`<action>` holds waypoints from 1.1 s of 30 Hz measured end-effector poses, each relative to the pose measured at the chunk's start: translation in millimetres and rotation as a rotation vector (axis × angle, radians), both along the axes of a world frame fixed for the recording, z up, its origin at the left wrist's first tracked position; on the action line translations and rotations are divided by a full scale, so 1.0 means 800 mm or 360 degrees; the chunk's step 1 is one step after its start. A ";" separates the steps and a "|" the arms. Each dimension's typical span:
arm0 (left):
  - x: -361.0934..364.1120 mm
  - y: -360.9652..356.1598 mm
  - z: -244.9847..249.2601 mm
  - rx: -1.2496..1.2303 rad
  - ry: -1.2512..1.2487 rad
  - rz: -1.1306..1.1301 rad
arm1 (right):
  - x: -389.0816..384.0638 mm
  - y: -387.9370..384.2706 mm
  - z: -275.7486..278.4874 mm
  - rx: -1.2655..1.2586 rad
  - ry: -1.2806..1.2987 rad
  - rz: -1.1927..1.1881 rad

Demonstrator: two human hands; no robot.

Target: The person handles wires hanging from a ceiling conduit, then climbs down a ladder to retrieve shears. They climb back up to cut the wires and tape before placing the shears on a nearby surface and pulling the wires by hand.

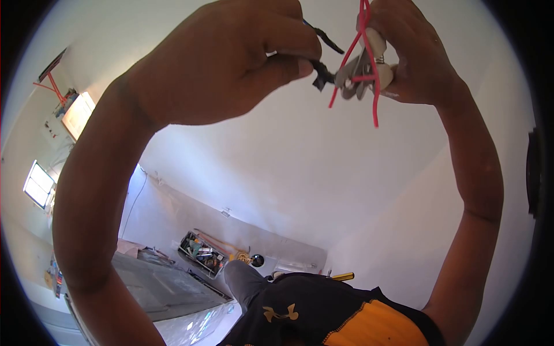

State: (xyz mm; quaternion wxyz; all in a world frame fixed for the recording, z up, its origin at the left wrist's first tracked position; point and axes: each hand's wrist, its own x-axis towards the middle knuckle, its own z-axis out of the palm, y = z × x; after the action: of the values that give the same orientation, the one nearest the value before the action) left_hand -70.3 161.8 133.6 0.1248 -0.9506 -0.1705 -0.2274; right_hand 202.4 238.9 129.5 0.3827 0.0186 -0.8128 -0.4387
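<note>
Both my arms are raised overhead toward a white ceiling. My left hand [231,55] is closed on a black wire [323,37] whose end juts out between thumb and fingers. My right hand [410,46] grips a grey metal pliers-like tool [355,72] with its jaws pointing left and down. A red wire [362,52] hangs from above, loops across the tool's jaws, and its loose end dangles below. The two hands are close together, the black wire's end nearly touching the tool.
Far below lie an open toolbox [202,254] full of tools, a grey door or panel [167,285] lying flat, a window [39,184] at left and red wires at a wall opening [55,86]. My black and orange shirt [323,317] fills the bottom.
</note>
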 end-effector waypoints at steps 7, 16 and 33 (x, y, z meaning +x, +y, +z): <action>0.013 -0.008 -0.014 0.0369 0.0017 0.0071 | 0.026 -0.029 -0.009 -0.0338 -0.0278 -0.0346; 0.003 -0.003 -0.023 0.0990 -0.0017 0.0182 | 0.011 -0.039 -0.038 -0.0920 -0.0052 -0.0592; -0.032 0.000 0.000 0.1022 0.0025 0.0362 | 0.026 0.011 -0.097 -0.2400 0.1032 0.0252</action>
State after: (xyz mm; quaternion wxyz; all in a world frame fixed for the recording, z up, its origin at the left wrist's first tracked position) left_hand -95.7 161.4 133.5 0.4437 -0.8393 -0.1940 -0.2470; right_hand 223.6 247.9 51.7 0.5378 -0.3138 -0.7347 0.2695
